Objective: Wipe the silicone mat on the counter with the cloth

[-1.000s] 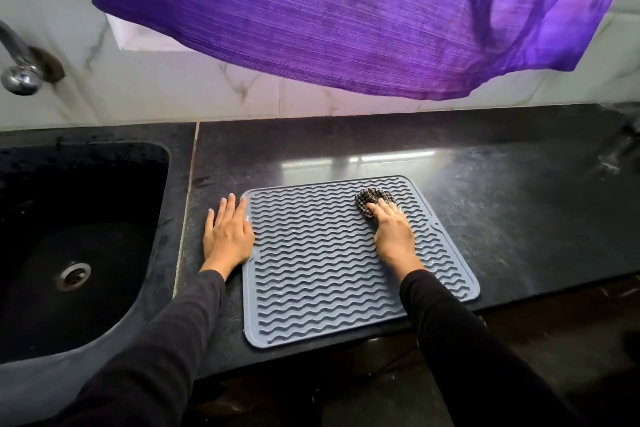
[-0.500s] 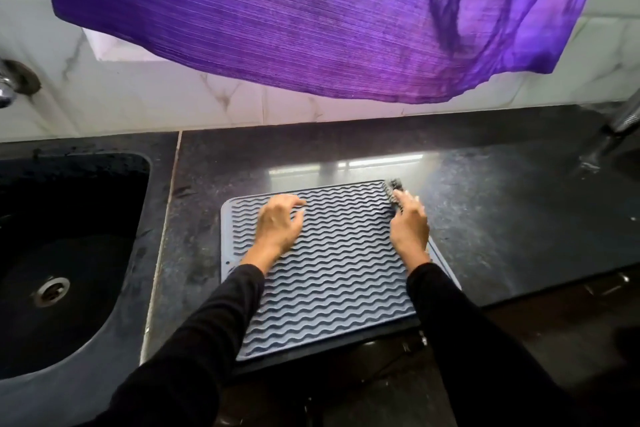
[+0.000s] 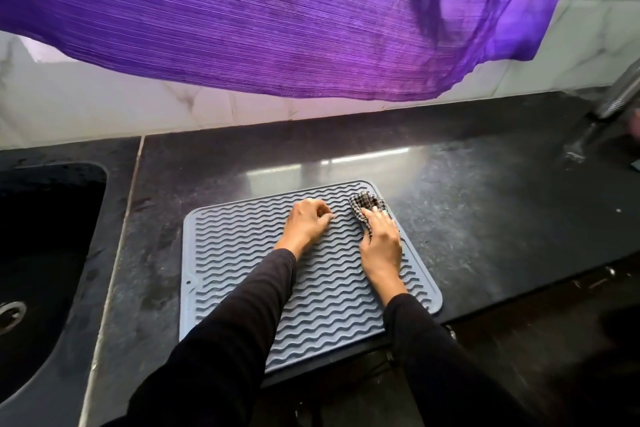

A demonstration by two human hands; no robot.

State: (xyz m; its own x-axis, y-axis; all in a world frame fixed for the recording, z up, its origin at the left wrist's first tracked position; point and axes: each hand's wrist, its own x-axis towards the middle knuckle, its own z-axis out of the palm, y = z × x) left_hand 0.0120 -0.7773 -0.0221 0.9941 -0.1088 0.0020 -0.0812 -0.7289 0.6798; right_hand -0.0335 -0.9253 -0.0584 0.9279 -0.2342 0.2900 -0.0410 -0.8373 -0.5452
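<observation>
I'm looking down at the grey silicone mat (image 3: pixel 263 288), lying flat on the black bench (image 3: pixel 485 211), its near edge hanging slightly past the bench's front lip. My right hand (image 3: pixel 381 246) is at the mat's far right corner, fingers (image 3: pixel 375 218) bunched and clamped on the checked cloth (image 3: pixel 363 206), which is pressed onto the ribs right at the rim. My left hand (image 3: pixel 306 224) sits on the mat just beside it, fingers curled under with nothing in them, knuckles resting on the ribs.

Open room: bare bench runs wide to the right of the mat and in a band behind it up to the marble wall tiles (image 3: pixel 138 107). To the left, a strip of bench separates the mat from the black sink (image 3: pixel 45 253). A purple curtain (image 3: pixel 277 21) hangs across the top of the view, and a metal tap (image 3: pixel 620 94) stands at far right.

Against half a second ago, the left hand has shifted rightward across the mat, closer to the right hand, and more of the cloth is showing ahead of the right hand's knuckles.
</observation>
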